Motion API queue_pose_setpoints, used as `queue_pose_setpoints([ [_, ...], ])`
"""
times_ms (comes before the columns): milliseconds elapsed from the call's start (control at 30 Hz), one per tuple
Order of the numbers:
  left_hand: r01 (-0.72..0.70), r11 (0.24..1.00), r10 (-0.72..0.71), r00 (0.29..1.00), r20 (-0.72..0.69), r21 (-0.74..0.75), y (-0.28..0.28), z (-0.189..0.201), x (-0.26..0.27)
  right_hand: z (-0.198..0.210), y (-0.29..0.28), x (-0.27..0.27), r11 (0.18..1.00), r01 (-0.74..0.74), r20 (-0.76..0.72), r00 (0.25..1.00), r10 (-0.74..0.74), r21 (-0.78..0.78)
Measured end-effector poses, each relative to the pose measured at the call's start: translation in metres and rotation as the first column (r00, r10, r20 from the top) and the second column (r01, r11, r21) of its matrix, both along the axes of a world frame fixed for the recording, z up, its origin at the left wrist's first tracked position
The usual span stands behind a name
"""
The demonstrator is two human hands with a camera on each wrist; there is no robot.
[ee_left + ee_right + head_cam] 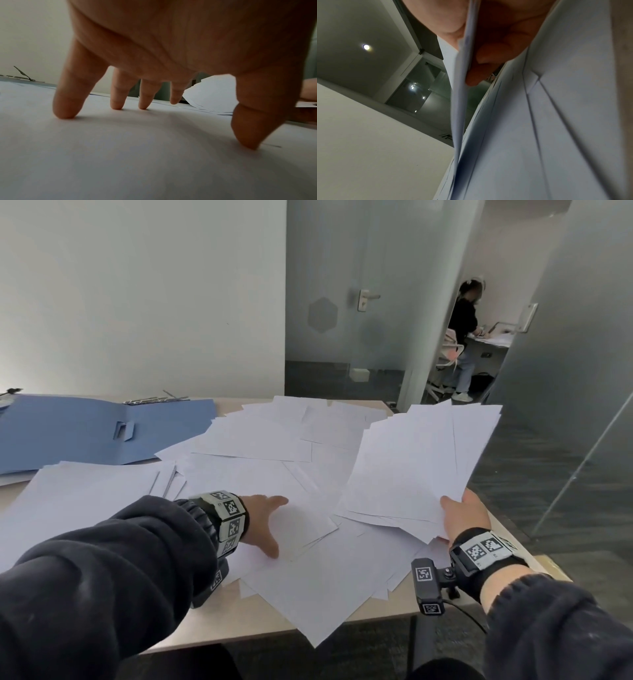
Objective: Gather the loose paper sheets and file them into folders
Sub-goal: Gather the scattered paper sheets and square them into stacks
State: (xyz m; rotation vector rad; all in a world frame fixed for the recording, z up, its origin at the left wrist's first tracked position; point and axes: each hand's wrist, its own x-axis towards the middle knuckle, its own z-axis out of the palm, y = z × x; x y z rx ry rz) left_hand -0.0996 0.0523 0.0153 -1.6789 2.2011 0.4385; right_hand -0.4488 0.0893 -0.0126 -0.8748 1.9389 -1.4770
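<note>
Left hand spread flat on loose sheets, right hand gripping paper stack

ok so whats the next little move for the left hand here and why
Probably pinch up the sheet under the left hand and add it to the fanned stack gripped by the right hand. The left fingers only press spread on the paper, and many loose sheets still cover the table.

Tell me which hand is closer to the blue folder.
Left. The left hand presses on loose sheets mid-table, right of the blue folder; the right hand holds a paper stack at the table's far right edge.
</note>
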Motion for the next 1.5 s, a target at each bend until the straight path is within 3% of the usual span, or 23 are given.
queue_pose_setpoints([
  [200, 0.031, 0.999, -0.032, 0.999, 0.044, 0.028, 0.007, 0.001, 0.003, 0.004, 0.005, 0.001, 0.999, -0.043, -0.132, 0.99, 0.044, 0.014],
  [467, 0.008, 1.0, -0.009, 1.0, -0.016, -0.014, 0.012, 0.001, 0.002, 0.0, -0.001, 0.015, 0.982, -0.172, -0.152, 0.971, 0.183, 0.08],
  [700, 0.007, 0.998, -0.01, 0.998, -0.063, -0.062, 0.022, 0.001, 0.004, -0.002, 0.002, 0.028, 0.94, -0.308, -0.062, 0.946, 0.319, 0.149],
  [867, 0.06, 0.998, -0.061, 0.99, -0.125, -0.011, 0.032, 0.0, -0.001, -0.007, 0.001, 0.039, 0.867, -0.443, 0.102, 0.897, 0.431, 0.229],
  [1000, 0.106, 0.994, -0.099, 0.974, -0.202, 0.027, 0.039, 0.0, -0.01, -0.004, 0.001, 0.044, 0.852, -0.465, 0.158, 0.885, 0.438, 0.241],
  [1100, 0.027, 0.998, -0.009, 0.955, -0.297, 0.056, 0.034, -0.001, -0.009, -0.001, 0.003, 0.042, 0.854, -0.458, 0.168, 0.888, 0.428, 0.246],
  [1200, -0.17, 0.985, 0.156, 0.927, -0.342, -0.01, 0.014, -0.003, 0.001, 0.001, 0.005, 0.038, 0.855, -0.447, 0.162, 0.894, 0.418, 0.262],
  [1267, -0.364, 0.931, 0.333, 0.866, -0.374, -0.011, -0.005, -0.007, 0.015, 0.001, 0.006, 0.036, 0.853, -0.444, 0.156, 0.896, 0.416, 0.274],
  [1367, -0.593, 0.801, 0.556, 0.683, -0.474, 0.085, -0.027, -0.01, 0.037, 0.002, 0.007, 0.034, 0.85, -0.452, 0.175, 0.891, 0.418, 0.272],
  [1500, -0.713, 0.685, 0.613, 0.453, -0.647, 0.15, -0.042, -0.009, 0.051, 0.005, 0.009, 0.036, 0.832, -0.483, 0.192, 0.875, 0.445, 0.274],
])
